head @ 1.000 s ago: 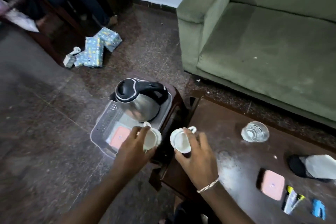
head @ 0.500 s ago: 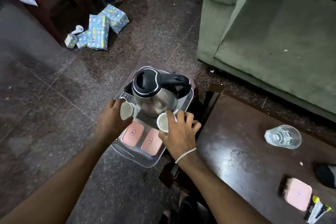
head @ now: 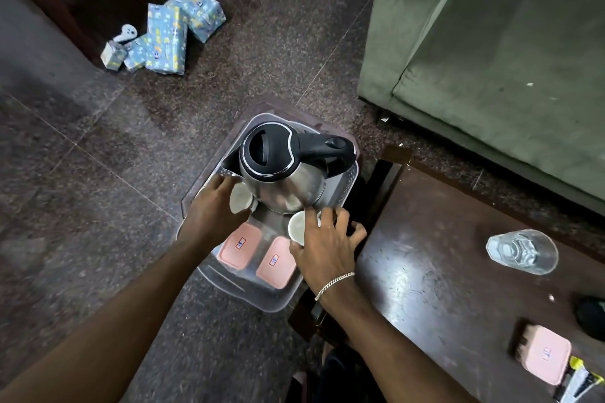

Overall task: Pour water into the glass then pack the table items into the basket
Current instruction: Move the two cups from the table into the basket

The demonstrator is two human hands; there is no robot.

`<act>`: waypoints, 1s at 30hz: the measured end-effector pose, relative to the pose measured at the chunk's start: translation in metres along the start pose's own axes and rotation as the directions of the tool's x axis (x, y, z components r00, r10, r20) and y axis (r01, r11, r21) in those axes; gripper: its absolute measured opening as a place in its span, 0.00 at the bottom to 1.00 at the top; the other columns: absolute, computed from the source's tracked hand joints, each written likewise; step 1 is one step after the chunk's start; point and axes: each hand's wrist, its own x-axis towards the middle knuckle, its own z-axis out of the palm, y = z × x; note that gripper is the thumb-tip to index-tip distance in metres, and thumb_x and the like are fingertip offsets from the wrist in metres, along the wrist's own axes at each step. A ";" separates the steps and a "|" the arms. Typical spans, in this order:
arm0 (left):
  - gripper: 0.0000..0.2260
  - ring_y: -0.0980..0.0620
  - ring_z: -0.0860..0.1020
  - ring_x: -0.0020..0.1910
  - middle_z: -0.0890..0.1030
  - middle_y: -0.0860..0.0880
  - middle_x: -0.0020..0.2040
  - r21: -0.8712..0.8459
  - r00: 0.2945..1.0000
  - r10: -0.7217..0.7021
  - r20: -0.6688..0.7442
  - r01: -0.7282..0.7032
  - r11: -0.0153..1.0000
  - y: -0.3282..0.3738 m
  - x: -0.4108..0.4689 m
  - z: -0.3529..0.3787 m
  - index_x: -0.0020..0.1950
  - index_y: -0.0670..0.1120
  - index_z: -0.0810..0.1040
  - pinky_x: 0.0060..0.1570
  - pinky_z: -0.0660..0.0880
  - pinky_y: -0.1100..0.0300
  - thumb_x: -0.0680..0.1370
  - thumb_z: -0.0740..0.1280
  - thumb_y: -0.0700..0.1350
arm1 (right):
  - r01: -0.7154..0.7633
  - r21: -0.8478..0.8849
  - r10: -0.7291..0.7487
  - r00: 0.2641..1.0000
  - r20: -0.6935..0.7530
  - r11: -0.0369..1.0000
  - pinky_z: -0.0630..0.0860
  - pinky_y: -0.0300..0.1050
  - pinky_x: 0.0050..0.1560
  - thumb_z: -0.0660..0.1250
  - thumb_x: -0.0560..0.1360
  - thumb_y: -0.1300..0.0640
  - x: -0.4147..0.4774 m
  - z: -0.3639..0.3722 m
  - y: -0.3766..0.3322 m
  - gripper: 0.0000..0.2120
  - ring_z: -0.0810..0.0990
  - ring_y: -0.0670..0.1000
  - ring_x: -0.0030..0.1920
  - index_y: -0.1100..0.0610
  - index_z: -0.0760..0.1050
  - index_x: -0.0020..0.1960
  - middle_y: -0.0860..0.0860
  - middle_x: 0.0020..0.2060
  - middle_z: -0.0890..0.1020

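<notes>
A clear plastic basket sits on a stool left of the dark table. Inside it stand a steel kettle with a black lid and two pink lidded boxes. My left hand holds a white cup low in the basket, against the kettle's left side. My right hand holds a second white cup in the basket just in front of the kettle. A glass of water stands on the table at the right.
Another pink box lies on the table near the right edge, beside small yellow and black packets and a dark object. A green sofa stands behind the table. Wrapped blue parcels lie on the floor.
Both hands have carried the white cups from above the table's edge down into the basket, one to the kettle's left and one in front of it. The view has shifted leftward.
</notes>
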 end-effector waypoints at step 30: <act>0.24 0.45 0.83 0.41 0.82 0.49 0.47 0.059 0.872 0.488 -0.048 -0.485 0.873 0.184 -0.088 0.036 0.56 0.47 0.81 0.35 0.78 0.54 0.75 0.68 0.67 | -0.074 0.112 0.094 0.976 -0.195 0.991 0.69 0.57 0.53 0.63 0.72 0.30 -0.093 -0.052 0.186 0.32 0.73 0.54 0.64 0.49 0.73 0.67 0.49 0.61 0.75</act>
